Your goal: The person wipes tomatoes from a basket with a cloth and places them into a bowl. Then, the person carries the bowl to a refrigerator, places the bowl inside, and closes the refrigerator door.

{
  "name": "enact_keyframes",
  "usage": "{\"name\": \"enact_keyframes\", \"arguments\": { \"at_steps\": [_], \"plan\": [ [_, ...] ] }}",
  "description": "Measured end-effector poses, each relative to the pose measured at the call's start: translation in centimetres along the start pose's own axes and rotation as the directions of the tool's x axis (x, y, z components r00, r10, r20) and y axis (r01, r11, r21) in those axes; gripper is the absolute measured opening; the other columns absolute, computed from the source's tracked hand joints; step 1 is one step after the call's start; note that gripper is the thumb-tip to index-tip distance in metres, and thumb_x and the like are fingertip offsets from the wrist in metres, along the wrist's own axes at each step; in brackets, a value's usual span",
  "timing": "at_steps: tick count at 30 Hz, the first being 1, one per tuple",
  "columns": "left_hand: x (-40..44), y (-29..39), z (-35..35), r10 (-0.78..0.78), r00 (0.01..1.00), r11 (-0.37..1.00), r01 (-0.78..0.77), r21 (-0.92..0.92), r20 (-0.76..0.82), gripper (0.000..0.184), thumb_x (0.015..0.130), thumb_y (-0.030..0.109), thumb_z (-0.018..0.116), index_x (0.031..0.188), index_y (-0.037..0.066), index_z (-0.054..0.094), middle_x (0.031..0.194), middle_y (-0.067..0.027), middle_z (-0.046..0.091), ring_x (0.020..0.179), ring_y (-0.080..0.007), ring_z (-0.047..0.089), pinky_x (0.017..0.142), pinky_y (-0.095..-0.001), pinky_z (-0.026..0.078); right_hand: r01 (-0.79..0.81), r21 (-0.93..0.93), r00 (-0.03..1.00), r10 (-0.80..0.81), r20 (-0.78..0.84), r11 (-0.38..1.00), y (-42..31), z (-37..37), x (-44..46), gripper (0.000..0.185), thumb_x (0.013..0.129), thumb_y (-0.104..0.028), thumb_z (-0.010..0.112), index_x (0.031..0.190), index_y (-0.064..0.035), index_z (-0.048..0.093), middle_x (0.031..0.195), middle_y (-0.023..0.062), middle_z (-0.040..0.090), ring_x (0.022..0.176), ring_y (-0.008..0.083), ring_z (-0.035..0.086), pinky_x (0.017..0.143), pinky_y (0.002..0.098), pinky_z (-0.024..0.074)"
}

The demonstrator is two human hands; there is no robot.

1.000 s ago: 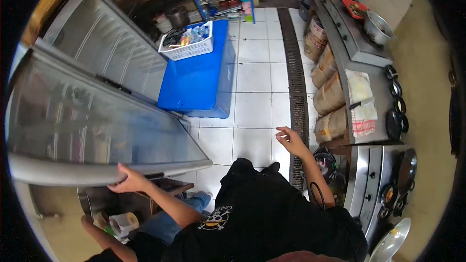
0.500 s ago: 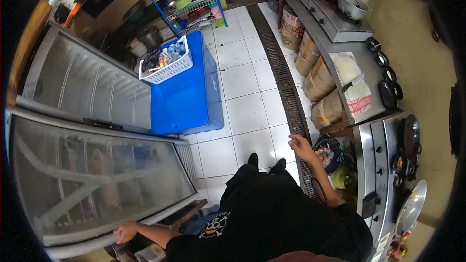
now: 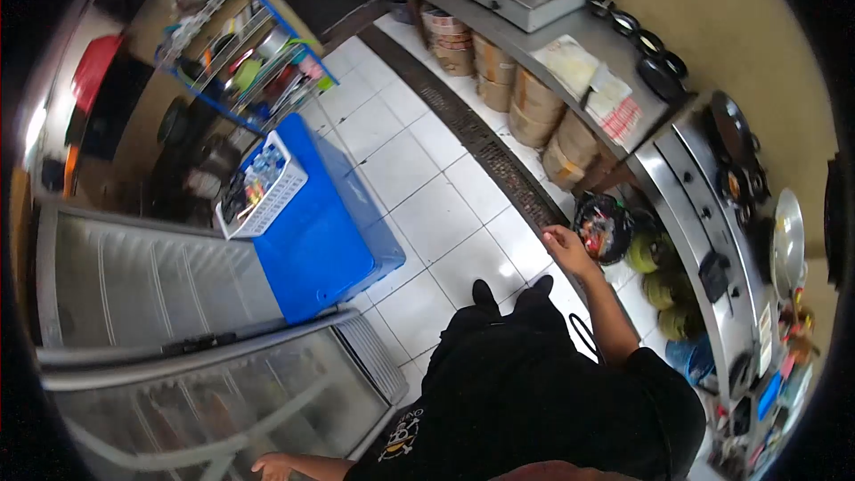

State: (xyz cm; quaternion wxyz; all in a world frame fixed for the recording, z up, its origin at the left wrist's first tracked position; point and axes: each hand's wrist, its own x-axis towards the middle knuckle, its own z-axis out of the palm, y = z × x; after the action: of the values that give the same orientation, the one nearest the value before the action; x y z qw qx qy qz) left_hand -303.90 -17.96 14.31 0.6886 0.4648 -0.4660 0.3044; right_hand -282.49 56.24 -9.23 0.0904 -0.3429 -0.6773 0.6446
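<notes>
My left hand (image 3: 273, 465) is at the bottom left, by the glass refrigerator door (image 3: 223, 428). Its visible fingers point left and look loosely extended; the frame cuts off its lower part. In front of my body on the right, my right hand (image 3: 568, 248) hangs in the air with fingers loosely bent and nothing in it. Below and beside it lies a black plastic bag (image 3: 601, 230) with colourful wrappers inside. A blue chest (image 3: 307, 245) stands beyond the refrigerator, with a white basket (image 3: 283, 191) of bottles and packets on top.
A dark floor grate (image 3: 454, 111) crosses the white tiles. Along the right runs a steel counter (image 3: 614, 80) with a cloth, a knife and pans. Taped cardboard drums (image 3: 534, 107) and green gas cylinders (image 3: 663, 285) stand under it. A blue rack (image 3: 258, 62) holds kitchenware.
The view has turned, with the counter and blue chest shifting left. My left hand now appears lower and nearer the frame's edge. My right hand stays raised in front of me.
</notes>
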Motion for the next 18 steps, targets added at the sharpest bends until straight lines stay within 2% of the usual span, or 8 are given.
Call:
{"name": "enact_keyframes", "arguments": {
  "at_steps": [7, 9, 11, 13, 14, 15, 16, 18],
  "plan": [
    [-12.5, 10.3, -5.8, 0.087, 0.896, 0.914, 0.102, -0.393, 0.435, 0.052, 0.09, 0.042, 0.046, 0.121, 0.001, 0.045, 0.108, -0.0244, 0.056, 0.095, -0.0428, 0.056, 0.076, -0.0531, 0.046, -0.042, 0.075, 0.963, 0.06, -0.262, 0.996, 3.1, -5.2, -8.5, 0.027, 0.092, -0.023, 0.057, 0.106, -0.0012, 0.056, 0.079, 0.0001, 0.058, 0.069, 0.0071, 0.053, 0.062, 0.0222, 0.0448],
    [-17.9, 12.6, -6.8, 0.186, 0.432, 0.785, 0.475, -0.398, 0.882, 0.041, 0.089, 0.038, 0.044, 0.111, 0.004, 0.052, 0.1, -0.0209, 0.06, 0.088, -0.0393, 0.059, 0.072, -0.0517, 0.048, -0.045, 0.09, 0.921, 0.076, -0.383, 0.995, 4.2, -6.5, -11.2, 0.027, 0.09, -0.023, 0.058, 0.106, -0.0005, 0.057, 0.078, 0.002, 0.059, 0.067, 0.0089, 0.054, 0.06, 0.0248, 0.0465],
    [-24.3, 13.6, -12.7, 0.449, 0.072, 0.76, 0.494, -0.423, 0.891, 0.031, 0.089, 0.031, 0.045, 0.1, 0.005, 0.056, 0.09, -0.0147, 0.062, 0.077, -0.0314, 0.06, 0.066, -0.0463, 0.047, -0.03, 0.115, 0.877, 0.081, -0.473, 0.993, 5.5, -8.1, -14.1, 0.028, 0.089, -0.023, 0.06, 0.105, 0.0003, 0.058, 0.077, 0.0037, 0.06, 0.065, 0.0103, 0.056, 0.06, 0.0253, 0.047],
    [-32.2, 12.6, -20.3, 0.565, -0.641, 0.797, 0.586, -0.146, 0.52, 0.026, 0.089, 0.031, 0.044, 0.097, 0.01, 0.056, 0.086, -0.0086, 0.06, 0.07, -0.0252, 0.057, 0.057, -0.0401, 0.044, 0.007, 0.153, 0.847, 0.075, -0.527, 0.988, 7.8, -9.6, -17.4, 0.024, 0.087, -0.02, 0.06, 0.101, 0.0, 0.059, 0.078, 0.0055, 0.062, 0.066, 0.0116, 0.056, 0.061, 0.0268, 0.0473],
    [-35.9, 11.8, -24.4, 0.556, -0.805, 0.831, 0.546, -0.108, 0.206, 0.023, 0.089, 0.031, 0.044, 0.095, 0.012, 0.056, 0.084, -0.0055, 0.059, 0.067, -0.0221, 0.056, 0.052, -0.0369, 0.042, -0.004, 0.006, 0.813, 0.007, -0.583, 1.0, 8.8, -10.5, -19.3, 0.019, 0.085, -0.018, 0.061, 0.093, -0.0007, 0.061, 0.078, 0.0076, 0.063, 0.066, 0.0138, 0.058, 0.062, 0.0291, 0.0475],
    [-34.7, 10.5, -32.1, 0.366, -0.911, 0.93, 0.351, -0.106, 0.192, 0.029, 0.09, 0.039, 0.042, 0.104, 0.014, 0.05, 0.09, -0.0056, 0.056, 0.071, -0.0239, 0.055, 0.057, -0.0396, 0.042, -0.032, 0.045, 0.795, 0.053, -0.604, 0.998, 10.5, -11.1, -21.3, 0.017, 0.084, -0.017, 0.062, 0.089, -0.001, 0.062, 0.076, 0.0082, 0.063, 0.066, 0.0149, 0.058, 0.062, 0.0302, 0.0476],
    [-38.3, 9.7, -36.6, 0.195, -0.978, 0.957, 0.207, -0.204, -0.079, 0.035, 0.088, 0.043, 0.043, 0.11, 0.017, 0.046, 0.094, -0.0072, 0.055, 0.078, -0.0246, 0.055, 0.061, -0.0408, 0.042, -0.059, 0.08, 0.775, 0.096, -0.624, 0.995, 12.2, -11.7, -23.5, 0.015, 0.083, -0.016, 0.062, 0.085, -0.0012, 0.062, 0.074, 0.0088, 0.063, 0.065, 0.0159, 0.059, 0.063, 0.0313, 0.0477],
    [-36.5, 5.3, -50.8, 0.185, -0.949, 0.87, 0.279, -0.406, -0.255, 0.048, 0.086, 0.048, 0.045, 0.123, 0.018, 0.042, 0.103, -0.0083, 0.056, 0.094, -0.026, 0.055, 0.068, -0.0427, 0.044, -0.147, 0.067, 0.71, 0.152, -0.688, 0.987, 11.5, -13.4, -28.5, 0.022, 0.082, -0.019, 0.065, 0.071, -0.0009, 0.059, 0.066, 0.0087, 0.062, 0.062, 0.0155, 0.058, 0.062, 0.0311, 0.0478]
  ]
}}
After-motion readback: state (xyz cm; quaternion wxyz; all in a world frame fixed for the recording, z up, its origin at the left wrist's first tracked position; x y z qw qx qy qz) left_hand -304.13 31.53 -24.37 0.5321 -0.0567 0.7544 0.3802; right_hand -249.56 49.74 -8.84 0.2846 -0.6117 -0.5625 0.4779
